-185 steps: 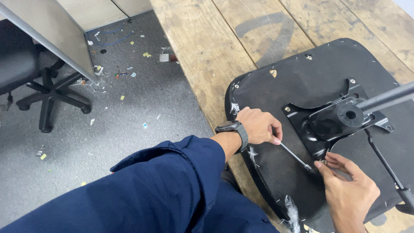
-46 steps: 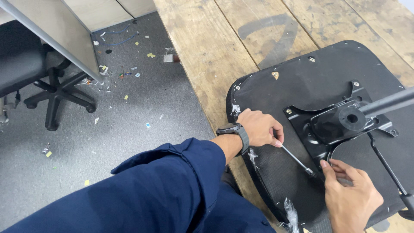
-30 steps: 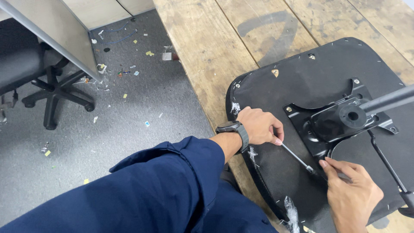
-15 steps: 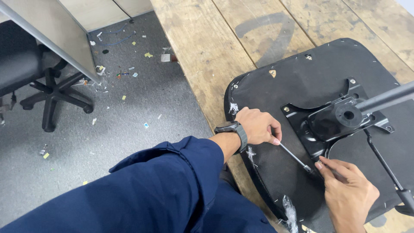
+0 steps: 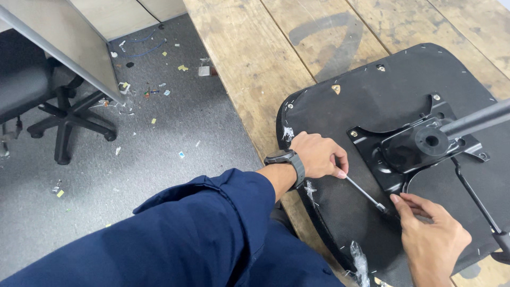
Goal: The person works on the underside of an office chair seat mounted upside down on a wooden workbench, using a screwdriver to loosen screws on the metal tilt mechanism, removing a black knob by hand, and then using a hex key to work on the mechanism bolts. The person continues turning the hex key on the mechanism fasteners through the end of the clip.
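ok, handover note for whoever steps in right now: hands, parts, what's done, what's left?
Left hand: closed around the handle end of a slim metal tool, wrist carrying a dark watch.
Right hand: fingertips at the tool's tip, by the lower corner of the black metal mounting plate.
Parts: upturned black chair seat lies on the wooden table, plate on its underside, lever rod sticking out to the right.
Done: fasteners show at the plate's upper corners.
Left: the lower corner under the tool tip; its fastener is hidden, so check it.

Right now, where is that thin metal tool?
The thin metal tool lies across the upturned black seat base, held between the left hand and right hand, beside the black mounting bracket.
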